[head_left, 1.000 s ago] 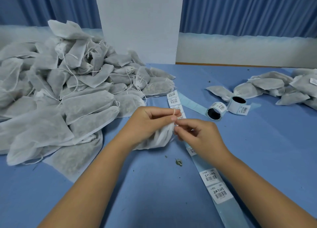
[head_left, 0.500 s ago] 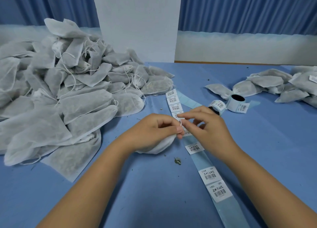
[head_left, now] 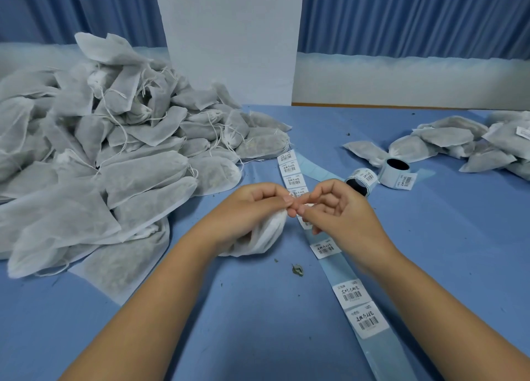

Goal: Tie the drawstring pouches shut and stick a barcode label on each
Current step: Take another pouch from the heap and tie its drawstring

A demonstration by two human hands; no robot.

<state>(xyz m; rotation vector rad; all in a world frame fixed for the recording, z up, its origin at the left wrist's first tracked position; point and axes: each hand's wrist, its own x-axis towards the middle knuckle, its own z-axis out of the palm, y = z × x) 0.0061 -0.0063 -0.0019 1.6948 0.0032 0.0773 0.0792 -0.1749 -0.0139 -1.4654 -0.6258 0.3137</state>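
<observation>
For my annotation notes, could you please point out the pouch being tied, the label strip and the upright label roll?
pouch being tied (head_left: 259, 238), head view, its white body.
label strip (head_left: 337, 268), head view, bare backing between labels.
upright label roll (head_left: 390, 177), head view, its outer wall.
</observation>
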